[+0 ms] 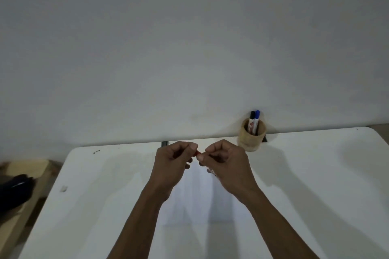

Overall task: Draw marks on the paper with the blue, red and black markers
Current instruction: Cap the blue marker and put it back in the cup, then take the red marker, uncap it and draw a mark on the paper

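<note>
Both hands are raised together over the white paper [200,202], which lies on the table in front of me. My right hand [225,164] grips the white barrel of the red marker [212,172]. My left hand [174,164] pinches its red cap [198,153] between thumb and fingers. Only a small bit of red shows between the two hands. The black marker [251,121] and the blue marker [256,121] stand upright in a wooden cup [251,140] at the back right. No marks show on the paper.
The white table [315,195] meets a plain white wall at its far edge. A small scrap [63,189] lies near the table's left edge. Off the left side are a wooden bench [27,167] and a dark object [15,189].
</note>
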Demonstrator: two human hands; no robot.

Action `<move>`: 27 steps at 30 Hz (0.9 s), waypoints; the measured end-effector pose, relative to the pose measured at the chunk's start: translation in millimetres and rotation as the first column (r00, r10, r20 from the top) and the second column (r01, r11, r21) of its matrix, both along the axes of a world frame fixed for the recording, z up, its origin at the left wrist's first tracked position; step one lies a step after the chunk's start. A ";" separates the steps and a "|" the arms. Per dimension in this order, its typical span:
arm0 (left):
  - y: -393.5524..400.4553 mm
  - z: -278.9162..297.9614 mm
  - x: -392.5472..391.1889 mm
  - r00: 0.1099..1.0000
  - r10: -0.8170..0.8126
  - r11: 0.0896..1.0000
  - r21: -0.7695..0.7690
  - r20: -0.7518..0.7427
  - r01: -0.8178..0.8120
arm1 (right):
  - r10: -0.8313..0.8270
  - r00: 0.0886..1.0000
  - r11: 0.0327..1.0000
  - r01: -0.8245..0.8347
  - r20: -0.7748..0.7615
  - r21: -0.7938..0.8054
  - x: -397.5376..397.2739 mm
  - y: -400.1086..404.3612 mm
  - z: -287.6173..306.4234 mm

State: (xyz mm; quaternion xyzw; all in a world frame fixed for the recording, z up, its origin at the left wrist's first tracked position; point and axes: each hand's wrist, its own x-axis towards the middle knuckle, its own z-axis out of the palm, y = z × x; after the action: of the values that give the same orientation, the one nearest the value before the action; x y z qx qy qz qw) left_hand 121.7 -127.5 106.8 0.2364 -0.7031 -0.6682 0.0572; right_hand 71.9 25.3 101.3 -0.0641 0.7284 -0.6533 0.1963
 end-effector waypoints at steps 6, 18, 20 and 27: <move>-45.8 -10.5 45.4 0.986 0.166 0.973 0.164 -0.022 -0.160 | 0.196 0.977 0.948 -0.168 -0.078 0.272 32.3 -19.7 7.9; -67.6 -26.6 100.4 0.994 -0.089 0.992 -0.093 -0.064 0.083 | -0.235 0.896 0.859 0.373 0.376 -0.352 77.2 -53.8 1.6; -66.6 -27.8 101.9 0.993 -0.097 0.982 -0.169 -0.067 0.084 | -0.191 0.919 0.896 0.306 0.345 -0.321 84.6 -61.5 -2.8; -75.0 -40.2 112.8 0.990 -0.141 0.930 -0.341 0.025 0.141 | -0.138 0.960 0.964 0.186 0.245 -0.187 98.5 -71.8 -30.8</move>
State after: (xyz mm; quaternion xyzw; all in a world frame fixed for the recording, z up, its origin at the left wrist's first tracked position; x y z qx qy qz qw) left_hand 234.5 -202.5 66.6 0.1718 -0.8234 -0.5385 0.0493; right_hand 170.4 -46.5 70.5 0.0518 0.6310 -0.7430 0.2171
